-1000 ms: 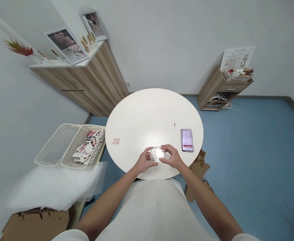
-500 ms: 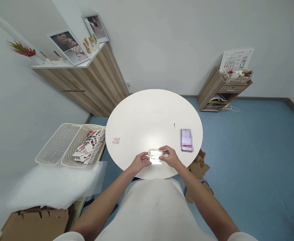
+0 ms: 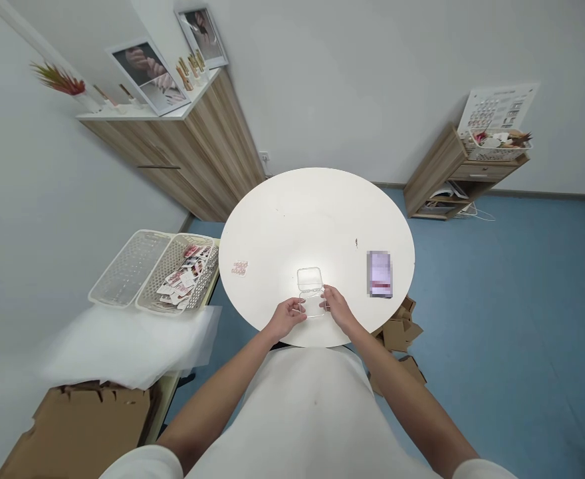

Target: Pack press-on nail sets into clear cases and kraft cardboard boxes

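Note:
A small clear plastic hinged case [image 3: 313, 305] lies between my hands at the near side of the white round table [image 3: 322, 206]. Its lid [image 3: 309, 279] stands open, tipped away from me. My left hand [image 3: 283, 318] grips the left edge of the case between thumb and fingers. On the opposite edge, my right hand [image 3: 339, 308] holds it the same way. The inside is see-through, and I cannot make out any contents. Left of my hands lies a small pinkish patterned sheet [image 3: 239, 268]. A phone with a blurred screen [image 3: 379, 274] rests to the right.
At the left stand white plastic baskets, one with printed cards [image 3: 185, 279]. Translucent plastic bags [image 3: 133, 342] and flat cardboard [image 3: 78, 426] lie nearer. Cardboard boxes [image 3: 402, 329] sit on the floor at right. A wood cabinet [image 3: 213, 146] stands behind, a small dark bit [image 3: 356, 243] on the table.
The clear case, shut half a second ago, has been opened, its lid swung away from me. Both hands stay at its sides. The whole view has shifted slightly.

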Available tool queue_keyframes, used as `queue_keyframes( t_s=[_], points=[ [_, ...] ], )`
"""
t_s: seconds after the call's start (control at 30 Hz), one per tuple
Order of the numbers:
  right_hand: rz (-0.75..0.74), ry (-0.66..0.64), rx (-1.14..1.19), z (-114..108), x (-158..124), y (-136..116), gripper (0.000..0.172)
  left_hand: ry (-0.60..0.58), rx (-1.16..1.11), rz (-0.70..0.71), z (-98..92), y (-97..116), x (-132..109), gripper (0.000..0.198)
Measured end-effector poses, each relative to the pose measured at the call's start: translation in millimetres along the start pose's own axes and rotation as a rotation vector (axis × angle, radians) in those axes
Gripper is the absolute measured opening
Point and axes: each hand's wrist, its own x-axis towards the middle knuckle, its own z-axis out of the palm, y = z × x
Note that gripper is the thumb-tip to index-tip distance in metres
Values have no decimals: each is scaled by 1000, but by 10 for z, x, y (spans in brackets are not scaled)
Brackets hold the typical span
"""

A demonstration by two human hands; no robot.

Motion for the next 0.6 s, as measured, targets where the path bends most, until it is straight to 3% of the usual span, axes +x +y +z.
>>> queue_keyframes(
  t_s=[0.2, 0.4, 0.6],
  points=[
    [-56, 15, -167, 28, -206, 319, 54, 133, 41, -50, -15, -218, 84, 49],
    [0, 21, -250, 111, -139, 432, 62, 206, 200, -21, 27, -372, 157, 38],
    [-16, 20, -303, 112, -66, 484, 52, 297, 330, -68, 74, -380, 198, 39]
  ],
)
